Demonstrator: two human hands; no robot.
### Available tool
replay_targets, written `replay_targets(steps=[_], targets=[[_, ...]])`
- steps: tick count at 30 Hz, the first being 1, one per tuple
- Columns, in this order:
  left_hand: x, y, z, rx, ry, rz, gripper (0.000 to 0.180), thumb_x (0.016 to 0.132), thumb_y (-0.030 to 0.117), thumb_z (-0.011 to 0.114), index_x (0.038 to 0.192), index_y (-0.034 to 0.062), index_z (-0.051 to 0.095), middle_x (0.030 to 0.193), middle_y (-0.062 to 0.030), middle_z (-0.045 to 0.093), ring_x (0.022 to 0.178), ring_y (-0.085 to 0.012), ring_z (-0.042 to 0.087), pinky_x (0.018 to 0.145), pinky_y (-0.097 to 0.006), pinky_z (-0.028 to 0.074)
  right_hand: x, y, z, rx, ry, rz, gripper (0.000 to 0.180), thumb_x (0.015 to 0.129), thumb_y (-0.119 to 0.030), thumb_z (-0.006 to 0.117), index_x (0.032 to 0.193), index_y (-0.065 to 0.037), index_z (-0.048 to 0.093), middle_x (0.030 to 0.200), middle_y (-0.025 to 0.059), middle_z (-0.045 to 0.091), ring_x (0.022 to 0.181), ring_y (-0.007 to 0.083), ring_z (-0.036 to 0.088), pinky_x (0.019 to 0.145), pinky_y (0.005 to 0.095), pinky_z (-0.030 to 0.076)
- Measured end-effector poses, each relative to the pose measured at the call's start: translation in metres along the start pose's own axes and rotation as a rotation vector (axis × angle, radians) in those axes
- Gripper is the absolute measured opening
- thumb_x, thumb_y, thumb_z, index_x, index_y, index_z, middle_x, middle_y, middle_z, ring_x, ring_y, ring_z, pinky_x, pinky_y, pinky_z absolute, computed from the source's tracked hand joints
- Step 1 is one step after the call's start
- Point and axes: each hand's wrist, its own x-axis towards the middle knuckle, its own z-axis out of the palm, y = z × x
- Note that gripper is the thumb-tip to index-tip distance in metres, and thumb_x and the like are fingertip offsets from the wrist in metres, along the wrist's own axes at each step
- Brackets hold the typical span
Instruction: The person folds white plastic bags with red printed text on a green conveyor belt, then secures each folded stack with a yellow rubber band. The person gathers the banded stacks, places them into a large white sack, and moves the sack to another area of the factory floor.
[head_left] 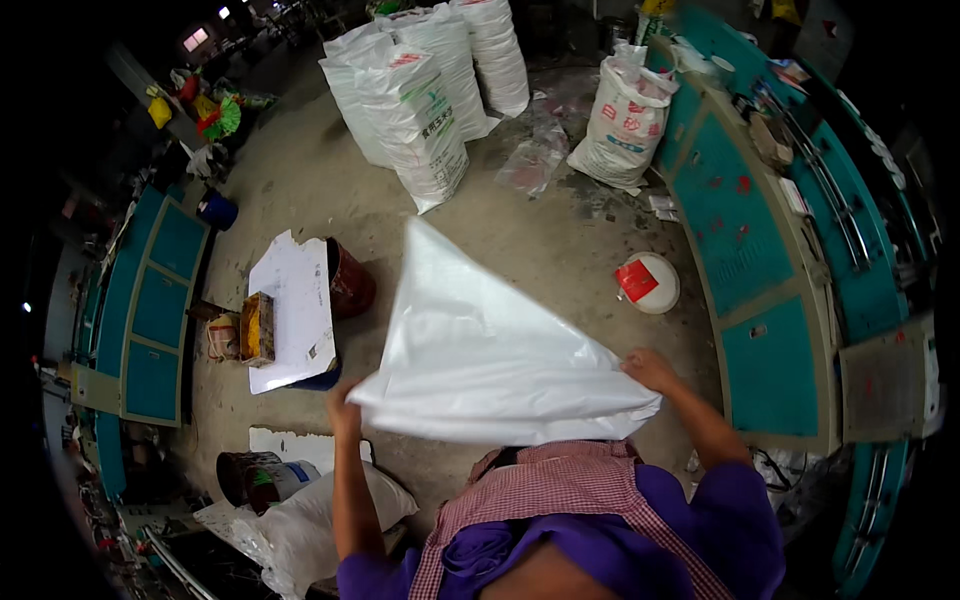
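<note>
A large white plastic woven sack [480, 340] is stretched out in front of my body, one corner rising to a point at the far left. My left hand [343, 405] grips its near left corner, fingers closed on the edge. At the near right corner, my right hand [648, 368] is closed on the sack too. The near edge hangs in folds between both hands, just over my checked apron [550, 480]. My fingertips are partly hidden by the material.
Tall full white sacks [420, 120] stand ahead, with another printed sack [622, 120] at the right. Teal machines [740, 220] line the right side, and teal cabinets [160, 310] the left. A white board [290, 310], a dark red drum [350, 280] and a white bucket [650, 282] are nearby.
</note>
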Motion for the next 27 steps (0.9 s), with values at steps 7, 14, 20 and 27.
replay_targets(steps=[7,14,20,27], targets=[[0.218,0.269,0.168,-0.536,-0.281,0.403,0.041,0.071,-0.014,0.05,0.108,-0.0039,0.063,0.111,-0.0164,0.063,0.1,-0.0227,0.061,0.092,-0.031,0.045,0.133,-0.177,-0.117,0.305,0.315,-0.627,0.062,0.076,-0.013,0.069,0.13,0.001,0.043,0.106,0.0162,0.065,0.099,0.0245,0.062,0.084,0.0337,0.048],[0.353,0.266,0.296,-0.061,-0.011,0.445,0.083,0.071,0.004,0.071,0.14,0.0006,0.027,0.14,-0.0198,0.036,0.125,-0.0307,0.041,0.105,-0.039,0.032,0.325,-0.244,-0.243,0.897,0.38,-0.515,0.027,0.08,-0.008,0.066,0.105,0.003,0.062,0.092,0.0103,0.068,0.082,0.0163,0.063,0.073,0.0291,0.049],[0.542,0.026,0.202,-0.815,0.145,-0.085,0.021,0.085,0.011,0.055,0.098,-0.0039,0.061,0.095,-0.0175,0.065,0.087,-0.0327,0.063,0.078,-0.04,0.053,0.418,-0.199,-0.362,0.614,-0.557,-0.662,0.032,0.084,-0.018,0.065,0.108,0.003,0.061,0.099,0.0116,0.066,0.08,0.0168,0.062,0.074,0.0296,0.05],[0.669,0.092,0.277,-0.036,0.0,-0.105,0.037,0.069,-0.012,0.046,0.099,-0.0048,0.067,0.099,-0.0153,0.068,0.091,-0.0209,0.063,0.085,-0.03,0.046,0.605,-0.017,-0.36,0.692,0.199,0.048,0.033,0.086,-0.017,0.062,0.111,0.004,0.059,0.095,0.0112,0.066,0.076,0.0161,0.062,0.072,0.0268,0.049]])
